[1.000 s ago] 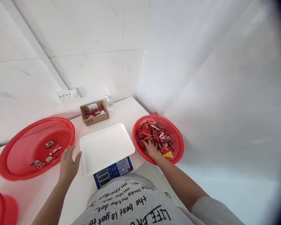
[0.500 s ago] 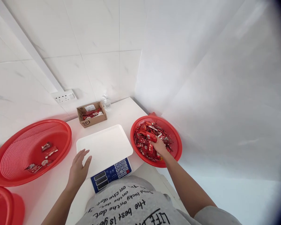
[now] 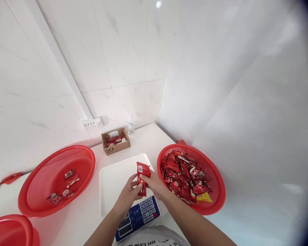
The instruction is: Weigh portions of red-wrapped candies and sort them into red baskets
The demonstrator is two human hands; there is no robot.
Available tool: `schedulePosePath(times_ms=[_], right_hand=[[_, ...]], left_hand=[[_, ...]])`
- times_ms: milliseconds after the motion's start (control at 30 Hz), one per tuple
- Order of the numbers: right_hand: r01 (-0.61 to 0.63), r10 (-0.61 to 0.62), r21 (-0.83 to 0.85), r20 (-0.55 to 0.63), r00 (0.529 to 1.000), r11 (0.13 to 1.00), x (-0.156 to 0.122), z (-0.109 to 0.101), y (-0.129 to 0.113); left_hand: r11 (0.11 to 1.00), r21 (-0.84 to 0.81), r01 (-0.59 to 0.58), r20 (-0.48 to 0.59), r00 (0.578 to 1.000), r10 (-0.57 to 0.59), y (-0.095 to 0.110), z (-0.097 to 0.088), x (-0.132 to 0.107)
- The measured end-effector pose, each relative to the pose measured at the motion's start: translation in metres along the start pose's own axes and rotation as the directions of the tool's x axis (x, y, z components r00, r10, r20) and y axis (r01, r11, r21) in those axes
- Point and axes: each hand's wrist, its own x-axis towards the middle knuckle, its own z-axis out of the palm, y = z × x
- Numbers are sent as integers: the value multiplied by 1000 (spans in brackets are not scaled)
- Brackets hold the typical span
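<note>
Over the front right part of the white weighing scale, both my hands meet around small red snack packets. My right hand grips them from the right, and my left hand closes on their lower left side. More than one packet seems to be there, but fingers hide how many. To the right stands a red plastic basket heaped with similar red packets. A yellow packet lies at its near edge. Part of the scale's blue keypad panel is covered by my left forearm.
At the left, a large red basket holds several small packets. Another red basket is cut off at the lower left. A cardboard box with red packets and a clear plastic bottle stand by the tiled wall, below a socket.
My right hand has come out of the right basket with red packets and moved left over the scale. My left hand has moved right and closed on them. The view has shifted.
</note>
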Motion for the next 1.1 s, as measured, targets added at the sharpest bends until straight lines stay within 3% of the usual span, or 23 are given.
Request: schedulePosePath(times_ms=[133, 333, 433, 667, 1100], right_hand=[[-46, 53, -69, 96, 994, 997, 3, 18, 3], [-121, 125, -168, 10, 992, 978, 9, 10, 10], [-126, 137, -193, 46, 990, 973, 12, 15, 9], [-80, 106, -144, 185, 977, 986, 9, 28, -3], [-64, 101, -393, 74, 992, 917, 8, 6, 0]], left_hand=[[1000, -28, -7, -95, 996, 4, -9, -21, -2], [983, -180, -24, -273, 962, -27, -17, -56, -12], [972, -224, -71, -328, 945, -7, -16, -64, -13], [975, -157, -160, -370, 924, 92, -10, -69, -6], [977, -166, -131, -363, 930, 63, -13, -69, 9]])
